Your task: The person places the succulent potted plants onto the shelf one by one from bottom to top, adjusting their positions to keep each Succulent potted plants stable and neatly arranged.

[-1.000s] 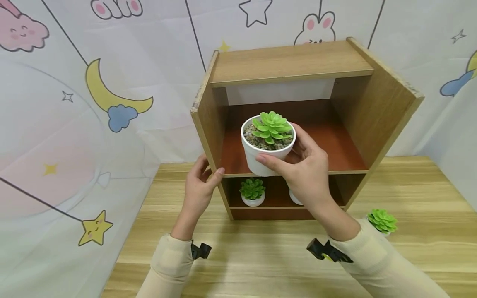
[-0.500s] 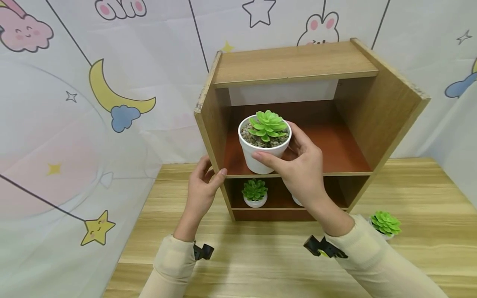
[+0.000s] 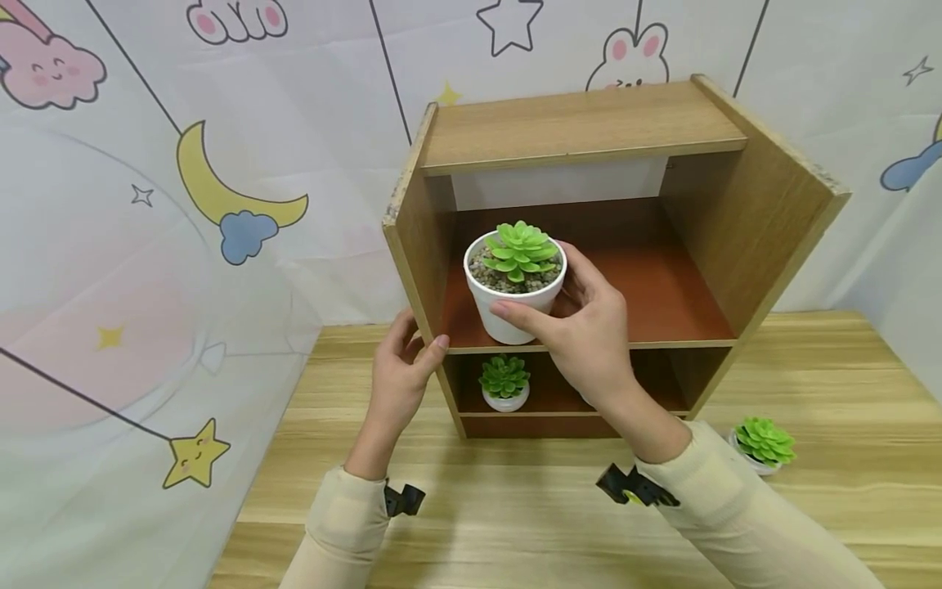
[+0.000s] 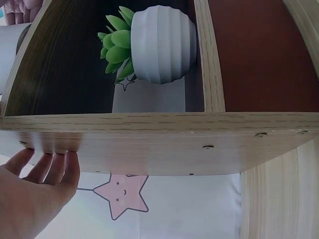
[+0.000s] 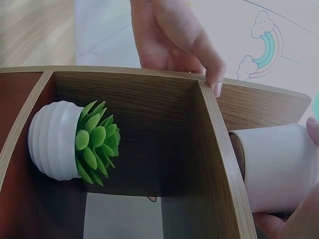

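Note:
My right hand (image 3: 592,335) holds a white pot (image 3: 508,319) upright, thumb on its front and fingers round its right side. A bright green succulent (image 3: 521,252) stands in gravel inside it. The pot is at the front left of the upper compartment of a wooden shelf unit (image 3: 581,123); in the right wrist view its base is right at the middle board. My left hand (image 3: 397,372) grips the unit's left side panel, thumb at the front edge and fingers against the outer face. Below, a small succulent in a ribbed white pot (image 4: 162,45) sits in the lower compartment.
A second white pot (image 3: 586,398) in the lower compartment is mostly hidden behind my right hand. To the right of the unit, another small potted succulent (image 3: 764,442) stands on the wood-grain table (image 3: 515,507). A printed cloth (image 3: 331,204) hangs behind the unit.
My right hand has carried the potted succulent a little to the left and in towards the middle board. The left hand stays on the side panel.

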### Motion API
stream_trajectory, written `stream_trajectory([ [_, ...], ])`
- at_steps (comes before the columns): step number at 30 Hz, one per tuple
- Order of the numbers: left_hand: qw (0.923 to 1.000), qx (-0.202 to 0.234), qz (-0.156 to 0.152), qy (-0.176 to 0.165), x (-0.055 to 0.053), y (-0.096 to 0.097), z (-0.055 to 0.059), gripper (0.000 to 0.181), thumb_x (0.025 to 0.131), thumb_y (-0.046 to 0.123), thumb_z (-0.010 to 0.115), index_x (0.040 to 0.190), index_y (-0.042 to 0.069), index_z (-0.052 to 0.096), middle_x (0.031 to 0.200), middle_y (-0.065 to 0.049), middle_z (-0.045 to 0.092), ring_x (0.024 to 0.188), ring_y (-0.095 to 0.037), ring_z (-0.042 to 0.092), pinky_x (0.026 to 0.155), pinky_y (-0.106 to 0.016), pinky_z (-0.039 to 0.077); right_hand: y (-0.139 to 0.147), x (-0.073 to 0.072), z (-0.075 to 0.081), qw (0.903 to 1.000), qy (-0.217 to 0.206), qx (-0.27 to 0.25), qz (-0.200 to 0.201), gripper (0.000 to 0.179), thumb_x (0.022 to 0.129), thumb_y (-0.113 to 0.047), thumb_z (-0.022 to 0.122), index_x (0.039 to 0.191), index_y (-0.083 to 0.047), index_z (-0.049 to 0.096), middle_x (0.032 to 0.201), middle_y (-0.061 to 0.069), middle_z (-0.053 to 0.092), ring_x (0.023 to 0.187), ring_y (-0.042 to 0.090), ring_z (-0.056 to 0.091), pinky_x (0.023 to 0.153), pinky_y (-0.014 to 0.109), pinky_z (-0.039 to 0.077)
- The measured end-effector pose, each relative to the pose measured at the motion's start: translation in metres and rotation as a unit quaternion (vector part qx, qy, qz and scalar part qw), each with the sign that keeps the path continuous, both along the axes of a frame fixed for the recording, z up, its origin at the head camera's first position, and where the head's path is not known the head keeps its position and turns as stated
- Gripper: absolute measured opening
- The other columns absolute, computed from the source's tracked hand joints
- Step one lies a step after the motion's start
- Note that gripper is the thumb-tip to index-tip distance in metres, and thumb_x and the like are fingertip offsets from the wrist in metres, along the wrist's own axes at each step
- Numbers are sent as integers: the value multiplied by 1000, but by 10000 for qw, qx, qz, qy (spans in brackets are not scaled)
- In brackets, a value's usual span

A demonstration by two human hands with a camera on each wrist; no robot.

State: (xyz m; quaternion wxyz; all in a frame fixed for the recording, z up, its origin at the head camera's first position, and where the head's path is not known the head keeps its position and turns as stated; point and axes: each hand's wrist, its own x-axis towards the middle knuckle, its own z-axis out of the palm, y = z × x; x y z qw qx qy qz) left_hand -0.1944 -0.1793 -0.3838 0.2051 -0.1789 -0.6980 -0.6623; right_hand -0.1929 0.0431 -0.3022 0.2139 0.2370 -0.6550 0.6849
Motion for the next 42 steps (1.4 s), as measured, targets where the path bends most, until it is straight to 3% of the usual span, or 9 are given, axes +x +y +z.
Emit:
stream_trajectory([
  [14, 10000, 23, 17, -89, -1, 1, 0, 46, 91, -2, 66, 135, -3, 53, 128, -17, 55, 117, -26, 52, 97, -50, 41, 0, -4, -2, 9999, -27, 102, -3, 65, 71, -4, 89, 129, -4, 60, 118, 7, 65, 104, 21, 63, 85, 34, 53],
  [25, 10000, 44, 4, -61, 2, 2, 1, 43, 92, 5, 67, 133, 1, 55, 126, -13, 57, 117, -25, 53, 95, -42, 45, -1, -4, -3, 9999, -134, 77, 11, 66, 70, -5, 89, 129, -5, 61, 117, 6, 66, 102, 21, 64, 84, 34, 53],
  [42, 9999, 17, 10, -115, 2, 1, 1, 44, 92, 7, 67, 134, 2, 56, 126, -11, 57, 116, -25, 54, 94, -39, 46, -1, -4, -4, 9994, -121, 306, -99, 69, 70, -7, 90, 131, -6, 59, 119, 4, 65, 102, 18, 64, 85, 34, 53],
])
